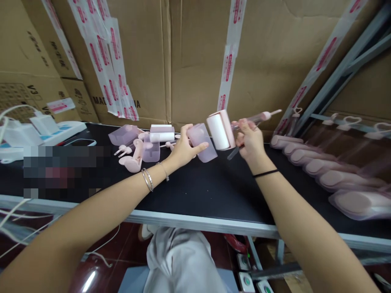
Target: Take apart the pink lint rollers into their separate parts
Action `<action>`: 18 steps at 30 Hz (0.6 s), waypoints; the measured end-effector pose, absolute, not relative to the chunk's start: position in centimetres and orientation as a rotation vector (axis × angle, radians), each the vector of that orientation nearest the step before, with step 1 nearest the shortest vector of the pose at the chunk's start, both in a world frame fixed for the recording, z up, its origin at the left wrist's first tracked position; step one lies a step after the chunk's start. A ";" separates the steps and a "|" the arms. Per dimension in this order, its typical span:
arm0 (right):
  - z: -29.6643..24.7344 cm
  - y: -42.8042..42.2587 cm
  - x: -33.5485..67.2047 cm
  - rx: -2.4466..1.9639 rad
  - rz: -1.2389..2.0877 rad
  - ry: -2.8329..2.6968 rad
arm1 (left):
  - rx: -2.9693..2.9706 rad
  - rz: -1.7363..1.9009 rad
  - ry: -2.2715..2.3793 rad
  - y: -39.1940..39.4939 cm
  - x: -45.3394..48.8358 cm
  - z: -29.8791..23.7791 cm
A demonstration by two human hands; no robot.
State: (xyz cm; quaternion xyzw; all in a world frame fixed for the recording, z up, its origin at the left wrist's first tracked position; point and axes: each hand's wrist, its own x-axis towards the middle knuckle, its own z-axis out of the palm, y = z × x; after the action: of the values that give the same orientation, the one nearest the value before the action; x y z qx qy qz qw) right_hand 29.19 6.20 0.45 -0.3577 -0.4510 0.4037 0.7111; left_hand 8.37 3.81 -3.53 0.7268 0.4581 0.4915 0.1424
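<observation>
My left hand [183, 148] is closed on a translucent purple cover [202, 142], its thumb lying across the front. To the right, my right hand [251, 140] grips a lint roller [220, 130] by its clear handle, which sticks out past the fingers to a pink end piece. The white roll in a pink frame points left, close beside the cover but apart from it. Left of my left hand lie more purple covers [152, 151], a white roll [161, 136] and a pink roller frame [134, 158] in a loose pile.
Several pink lint rollers in purple covers [332, 179] lie in a row at the right, beside a metal frame [360, 57]. At the left are a power strip [67, 128] with white plugs and a phone-like object [80, 143]. Taped cardboard [195, 53] backs the black tabletop [183, 195].
</observation>
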 end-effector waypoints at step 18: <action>0.7 5.4 29.4 -0.725 1.123 -0.903 | 2.985 0.597 1.188 3.5 7.8 -3.5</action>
State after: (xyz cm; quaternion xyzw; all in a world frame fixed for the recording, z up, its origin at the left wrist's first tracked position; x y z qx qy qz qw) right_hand 29.40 5.44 0.74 -0.3243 -0.4042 0.5026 0.6920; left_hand 7.77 3.52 -3.52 0.9117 0.3627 0.1823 -0.0629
